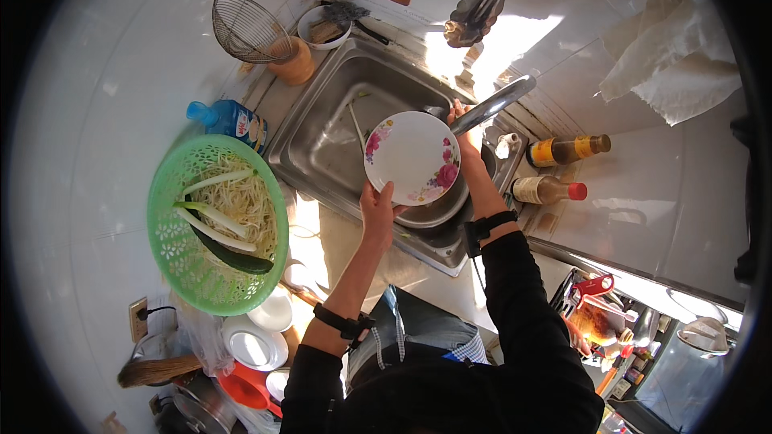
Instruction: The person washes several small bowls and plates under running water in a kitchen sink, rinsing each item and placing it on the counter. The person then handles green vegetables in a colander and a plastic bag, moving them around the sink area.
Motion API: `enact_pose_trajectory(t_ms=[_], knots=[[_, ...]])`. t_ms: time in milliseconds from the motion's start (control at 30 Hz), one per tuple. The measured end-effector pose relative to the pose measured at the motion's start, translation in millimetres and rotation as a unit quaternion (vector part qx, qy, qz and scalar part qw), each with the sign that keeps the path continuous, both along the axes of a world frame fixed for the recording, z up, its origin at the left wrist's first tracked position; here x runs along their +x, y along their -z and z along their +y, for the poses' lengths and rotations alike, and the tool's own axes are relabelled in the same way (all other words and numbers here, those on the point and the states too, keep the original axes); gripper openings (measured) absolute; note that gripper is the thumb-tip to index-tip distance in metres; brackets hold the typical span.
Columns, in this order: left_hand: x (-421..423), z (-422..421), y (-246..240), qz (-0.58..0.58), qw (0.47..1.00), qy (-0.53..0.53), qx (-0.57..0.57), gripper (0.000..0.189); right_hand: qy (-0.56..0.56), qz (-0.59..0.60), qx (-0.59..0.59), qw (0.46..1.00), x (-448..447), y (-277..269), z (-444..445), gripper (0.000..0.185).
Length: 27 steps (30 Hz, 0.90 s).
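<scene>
A white plate [410, 160] with pink flowers on its rim is held out over the double stainless steel sink [325, 150]. My left hand [378, 208] grips its near left edge, thumb on top. My right hand [469, 132] is at the plate's right edge, partly hidden behind the chrome faucet spout [494, 105]; whether it grips the plate cannot be told. Under the plate, a round metal basin [443, 217] sits in the right bowl. A pale green vegetable strip [357, 123] lies in the left bowl.
On the left stands a green colander [160, 217] of bean sprouts, scallion pieces and a cucumber, beside a blue detergent bottle [232, 120]. Two sauce bottles [558, 150] stand right of the sink. Tongs [482, 6] and a wire skimmer [247, 27] hang above; white bowls [256, 343] are stacked lower left.
</scene>
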<state>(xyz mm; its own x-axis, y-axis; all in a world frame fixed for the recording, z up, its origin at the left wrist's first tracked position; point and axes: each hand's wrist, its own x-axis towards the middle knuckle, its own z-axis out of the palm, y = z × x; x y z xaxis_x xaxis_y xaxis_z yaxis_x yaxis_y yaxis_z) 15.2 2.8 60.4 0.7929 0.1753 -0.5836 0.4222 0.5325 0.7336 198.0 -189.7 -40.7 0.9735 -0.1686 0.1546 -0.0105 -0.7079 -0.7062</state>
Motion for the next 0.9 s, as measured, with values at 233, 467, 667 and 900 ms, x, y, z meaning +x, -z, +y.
enact_pose_trajectory(t_ms=[233,467,667,900], knots=[[9,-3,1,-0.006,1.0,-0.001,0.009,0.038,0.027,0.022,-0.084,0.996,12,37,-2,0.041],[14,1,7,0.011,1.0,0.001,0.019,0.038,-0.007,-0.025,0.149,0.988,-6,0,7,0.028],[20,0,14,0.005,1.0,-0.003,0.022,0.038,0.057,0.122,0.447,0.885,-79,-59,9,0.033],[33,3,27,0.023,0.996,0.032,0.075,0.042,-0.01,0.177,0.759,0.627,-127,-89,35,0.059]])
